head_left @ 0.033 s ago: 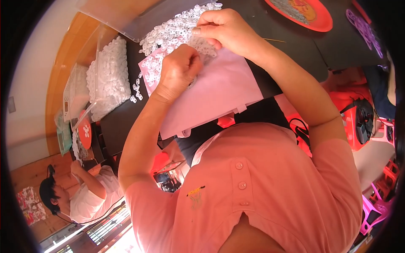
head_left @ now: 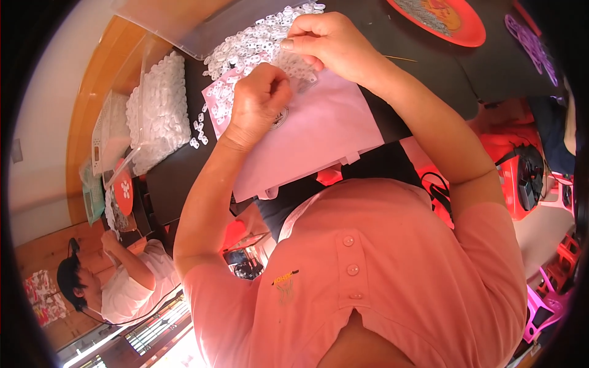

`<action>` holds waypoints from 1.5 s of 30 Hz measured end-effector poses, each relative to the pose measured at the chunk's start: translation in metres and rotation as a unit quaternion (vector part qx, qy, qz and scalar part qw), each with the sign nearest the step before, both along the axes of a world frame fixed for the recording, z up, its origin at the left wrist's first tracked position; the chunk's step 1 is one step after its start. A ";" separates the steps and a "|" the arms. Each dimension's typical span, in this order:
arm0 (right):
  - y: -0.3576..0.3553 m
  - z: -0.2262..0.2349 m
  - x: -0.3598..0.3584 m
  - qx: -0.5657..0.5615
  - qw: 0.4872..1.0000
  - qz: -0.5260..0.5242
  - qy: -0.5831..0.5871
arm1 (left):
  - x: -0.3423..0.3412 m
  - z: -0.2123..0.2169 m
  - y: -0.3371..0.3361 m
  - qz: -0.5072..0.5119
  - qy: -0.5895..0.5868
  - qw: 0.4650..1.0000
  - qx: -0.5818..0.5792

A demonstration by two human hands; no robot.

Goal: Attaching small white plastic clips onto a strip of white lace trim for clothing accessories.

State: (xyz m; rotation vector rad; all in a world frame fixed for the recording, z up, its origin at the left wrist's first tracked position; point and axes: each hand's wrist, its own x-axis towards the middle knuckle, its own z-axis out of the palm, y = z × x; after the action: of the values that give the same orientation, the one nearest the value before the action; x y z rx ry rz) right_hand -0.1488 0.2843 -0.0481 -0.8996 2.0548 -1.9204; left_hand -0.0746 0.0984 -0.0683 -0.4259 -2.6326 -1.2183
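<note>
The person's left hand (head_left: 261, 101) was curled with its fingers folded in toward the palm, and the right hand (head_left: 331, 46) had its thumb and forefinger drawn together, the other fingers bent beneath. Whether either grip was clenched on something could not be told, since the fingertips were partly hidden and any thing between them was too small to make out. The two hands stood close to each other but apart, the right one farther from the body.

Small white pieces (head_left: 230, 58), each with dark spots, lay in a heap just beyond the left hand and to the left of the right hand's fingertips. A paler, blurred patch of them (head_left: 299, 69) showed between the two grips. Below both hands was a pink cloth (head_left: 325, 135), with some pieces spread over its far left part and a round printed mark (head_left: 280, 119) beside the left wrist, partly covered. A few loose pieces (head_left: 199, 130) were on the dark tabletop (head_left: 429, 83) left of the left hand, and past them stood a large mass of white pieces (head_left: 158, 116).

Right of the right hand lay a thin yellow stick (head_left: 402, 59); farther beyond it were a red dish (head_left: 471, 35) holding fine grey bits and a purple object (head_left: 529, 44).
</note>
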 end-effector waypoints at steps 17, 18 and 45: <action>-0.009 -0.003 0.012 -0.016 0.995 0.048 0.082 | 0.009 0.027 0.008 0.061 -0.235 0.844 0.478; -0.008 -0.002 0.011 -0.003 0.997 0.058 0.051 | 0.009 0.028 0.008 0.054 -0.228 0.842 0.487; -0.007 -0.006 0.006 0.000 1.000 0.013 -0.008 | 0.002 -0.004 -0.024 0.062 0.138 0.949 -0.275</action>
State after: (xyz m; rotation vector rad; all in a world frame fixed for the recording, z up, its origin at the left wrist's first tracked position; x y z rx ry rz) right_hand -0.1424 0.2773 -0.0537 -0.9034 2.0248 -1.9071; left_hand -0.0729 0.0743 -0.0720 -0.4664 -2.6596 -0.3348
